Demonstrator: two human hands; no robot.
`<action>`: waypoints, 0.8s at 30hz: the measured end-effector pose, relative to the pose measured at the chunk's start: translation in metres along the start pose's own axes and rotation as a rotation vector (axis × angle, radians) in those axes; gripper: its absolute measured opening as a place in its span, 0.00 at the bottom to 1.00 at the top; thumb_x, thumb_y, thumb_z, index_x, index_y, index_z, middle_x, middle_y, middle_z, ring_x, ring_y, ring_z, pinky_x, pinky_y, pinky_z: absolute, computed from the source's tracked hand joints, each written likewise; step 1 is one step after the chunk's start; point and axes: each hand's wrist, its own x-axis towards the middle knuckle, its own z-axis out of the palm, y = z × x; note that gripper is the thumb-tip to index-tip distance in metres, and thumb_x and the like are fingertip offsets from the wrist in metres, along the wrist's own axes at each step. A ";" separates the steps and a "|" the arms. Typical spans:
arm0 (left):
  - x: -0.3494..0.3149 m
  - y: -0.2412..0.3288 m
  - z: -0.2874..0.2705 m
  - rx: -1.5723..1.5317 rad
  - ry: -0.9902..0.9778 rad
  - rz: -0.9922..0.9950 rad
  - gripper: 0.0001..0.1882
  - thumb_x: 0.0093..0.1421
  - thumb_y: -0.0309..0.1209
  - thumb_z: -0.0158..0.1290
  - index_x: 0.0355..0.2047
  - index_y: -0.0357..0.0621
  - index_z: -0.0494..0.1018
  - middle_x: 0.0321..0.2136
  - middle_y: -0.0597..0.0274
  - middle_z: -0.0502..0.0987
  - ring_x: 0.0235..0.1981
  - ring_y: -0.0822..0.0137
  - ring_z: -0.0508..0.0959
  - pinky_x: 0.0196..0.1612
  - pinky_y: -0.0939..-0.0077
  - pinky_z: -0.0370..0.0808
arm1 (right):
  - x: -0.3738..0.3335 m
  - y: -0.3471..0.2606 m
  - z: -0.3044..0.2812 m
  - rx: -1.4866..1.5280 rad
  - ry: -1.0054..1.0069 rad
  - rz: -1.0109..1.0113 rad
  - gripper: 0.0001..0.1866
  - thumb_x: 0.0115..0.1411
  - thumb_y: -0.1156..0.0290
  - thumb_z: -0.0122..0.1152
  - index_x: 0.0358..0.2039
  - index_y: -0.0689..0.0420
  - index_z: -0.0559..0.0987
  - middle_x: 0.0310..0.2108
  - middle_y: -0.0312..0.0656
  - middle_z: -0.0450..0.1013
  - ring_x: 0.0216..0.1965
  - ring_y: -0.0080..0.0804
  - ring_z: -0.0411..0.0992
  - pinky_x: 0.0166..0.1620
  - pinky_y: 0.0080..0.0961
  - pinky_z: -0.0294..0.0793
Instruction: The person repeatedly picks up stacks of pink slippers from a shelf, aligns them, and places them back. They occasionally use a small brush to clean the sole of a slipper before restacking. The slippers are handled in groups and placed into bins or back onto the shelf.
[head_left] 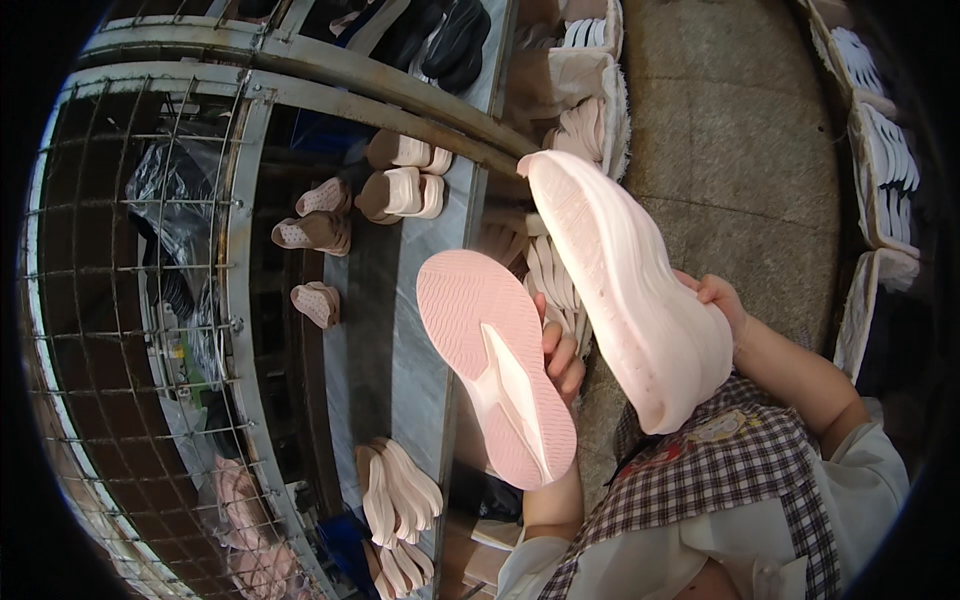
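**Pale sole (630,290) and pink-treaded sole (490,370), one to a hand**

Pale sole: slants in front of the checked cloth apron (690,470), toe to the upper left, ridged flank in view. Looks light for its bulk, probably foam, springy, easily dented or smudged. Best taken by the thick heel or the side walls. Carries long flowing grooves, matt finish. Right hand (718,300): pinches the outer wall toward the heel; cannot tell the full grip, with some fingers hidden.

Pink-treaded sole: tilts toe-up just beside the pale sole, tread toward the viewer. Seems light and bendable, grippy on the tread, perhaps slicker in the cream central hollow. Best held by the edges at the waist. Shows fine wavy ridges around a long, tapering channel. Left hand (563,365): curls fingers at the right-hand edge; cannot tell where the thumb sits.

Beyond: grey marbled tabletop (405,340), with fanned cream soles (400,490) and perforated pinkish pieces (317,305); cloth-lined bin (618,120) of soles; rust-marked mesh frame (243,170); rough, stained floor (720,120).
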 end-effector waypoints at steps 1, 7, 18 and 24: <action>0.000 0.001 0.001 0.044 0.017 -0.021 0.32 0.65 0.43 0.39 0.63 0.36 0.47 0.39 0.53 0.69 0.36 0.62 0.71 0.33 0.65 0.78 | 0.000 -0.001 0.003 -0.149 0.016 -0.008 0.42 0.41 0.71 0.50 0.61 0.60 0.55 0.57 0.55 0.59 0.55 0.49 0.65 0.56 0.44 0.68; 0.006 0.000 0.001 0.395 0.310 -0.050 0.31 0.64 0.41 0.42 0.62 0.35 0.50 0.43 0.53 0.68 0.41 0.62 0.70 0.39 0.66 0.75 | 0.005 -0.004 0.023 -0.943 0.106 -0.075 0.51 0.42 0.61 0.67 0.62 0.62 0.50 0.60 0.53 0.54 0.62 0.43 0.54 0.63 0.36 0.54; 0.001 0.000 0.000 0.700 0.687 -0.223 0.30 0.61 0.36 0.48 0.60 0.34 0.55 0.50 0.54 0.67 0.50 0.63 0.68 0.49 0.69 0.69 | 0.009 -0.016 0.049 -1.875 -0.074 -0.079 0.59 0.39 0.54 0.75 0.65 0.55 0.46 0.60 0.56 0.51 0.63 0.48 0.50 0.63 0.37 0.54; -0.020 0.006 0.012 0.893 0.737 -0.243 0.29 0.60 0.34 0.51 0.59 0.34 0.58 0.54 0.54 0.66 0.54 0.63 0.67 0.55 0.70 0.65 | 0.018 -0.013 0.048 -1.895 -0.289 -0.275 0.54 0.40 0.65 0.74 0.63 0.50 0.49 0.62 0.51 0.51 0.63 0.48 0.51 0.64 0.38 0.52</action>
